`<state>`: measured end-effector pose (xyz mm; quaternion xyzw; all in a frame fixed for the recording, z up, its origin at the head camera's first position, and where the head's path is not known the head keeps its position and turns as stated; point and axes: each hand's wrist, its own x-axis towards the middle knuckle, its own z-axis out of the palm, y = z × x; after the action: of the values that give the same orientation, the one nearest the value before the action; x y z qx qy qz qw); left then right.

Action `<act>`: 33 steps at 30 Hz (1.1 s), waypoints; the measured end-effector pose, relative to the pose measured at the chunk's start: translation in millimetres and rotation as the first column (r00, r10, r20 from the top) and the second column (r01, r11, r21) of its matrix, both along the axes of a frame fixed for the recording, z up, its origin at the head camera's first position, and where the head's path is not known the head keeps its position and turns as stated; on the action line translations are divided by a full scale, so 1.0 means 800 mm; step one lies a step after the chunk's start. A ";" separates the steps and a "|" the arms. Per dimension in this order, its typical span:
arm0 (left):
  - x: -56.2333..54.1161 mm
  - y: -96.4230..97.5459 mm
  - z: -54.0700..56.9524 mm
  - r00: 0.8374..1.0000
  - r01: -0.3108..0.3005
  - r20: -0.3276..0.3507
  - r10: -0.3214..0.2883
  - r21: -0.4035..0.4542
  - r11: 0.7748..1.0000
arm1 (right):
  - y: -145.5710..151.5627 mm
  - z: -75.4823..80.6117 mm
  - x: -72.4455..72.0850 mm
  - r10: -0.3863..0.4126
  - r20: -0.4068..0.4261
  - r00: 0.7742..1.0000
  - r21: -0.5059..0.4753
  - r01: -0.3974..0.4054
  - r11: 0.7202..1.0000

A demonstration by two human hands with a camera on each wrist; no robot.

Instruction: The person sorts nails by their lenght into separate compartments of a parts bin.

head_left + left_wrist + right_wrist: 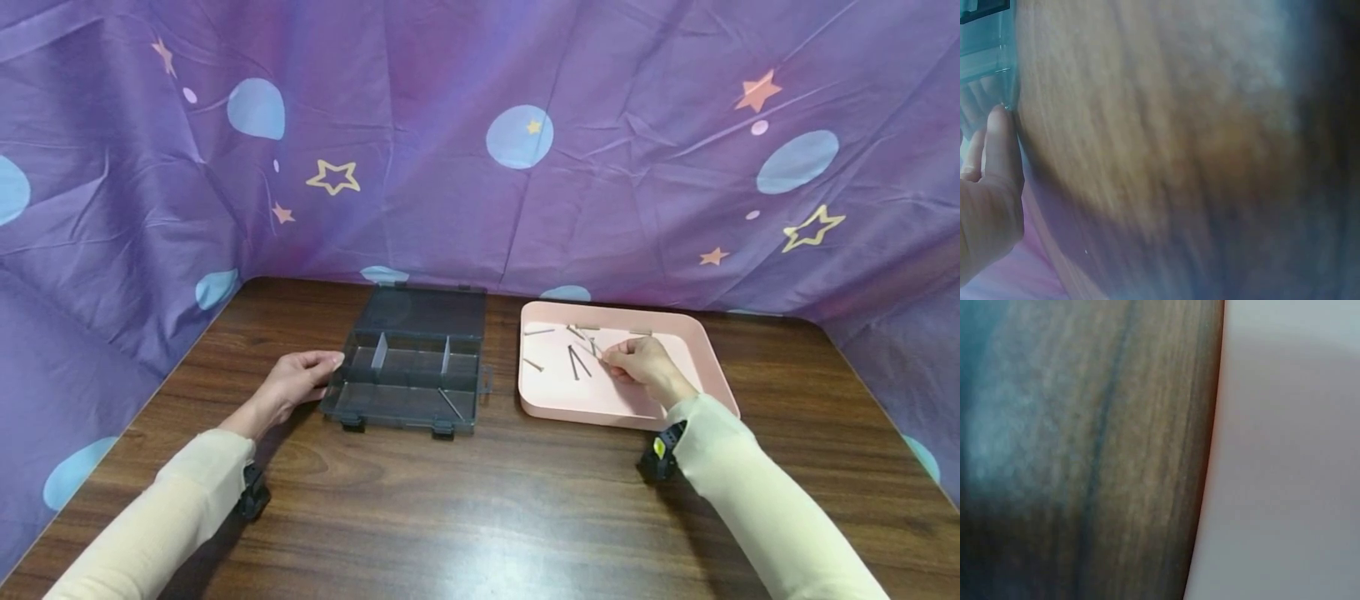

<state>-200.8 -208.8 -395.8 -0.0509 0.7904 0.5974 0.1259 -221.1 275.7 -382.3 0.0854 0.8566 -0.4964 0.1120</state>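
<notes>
A dark see-through compartment box point(405, 398) stands on the table with its lid point(423, 310) laid back. One thin screw point(451, 403) lies in its long front compartment. My left hand point(294, 385) holds the box's left edge between thumb and fingers; in the left wrist view the thumb point(1002, 147) touches the clear wall. Over the pink tray point(577, 410), my right hand point(641, 365) pinches a thin screw, partly hidden by the fingertips. Several loose screws point(573, 363) lie in the tray, left of that hand. The right wrist view shows no fingers.
Two dividers point(379, 352) split the box's rear row. Latches point(442, 431) stick out at its front, and a small loop point(487, 379) on its right side faces the tray. A purple patterned cloth point(420, 200) hangs behind the wooden table point(420, 500).
</notes>
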 end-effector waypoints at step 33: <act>0.000 0.002 0.001 1.000 -0.022 -0.012 0.023 0.033 0.999 | -0.045 0.024 0.013 0.070 -0.118 0.990 -0.071 -0.079 0.994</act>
<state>-200.6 -207.6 -394.7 -0.0539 0.7807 0.6119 0.1149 -210.6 239.7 -363.3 0.0200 0.8449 -0.5280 0.0838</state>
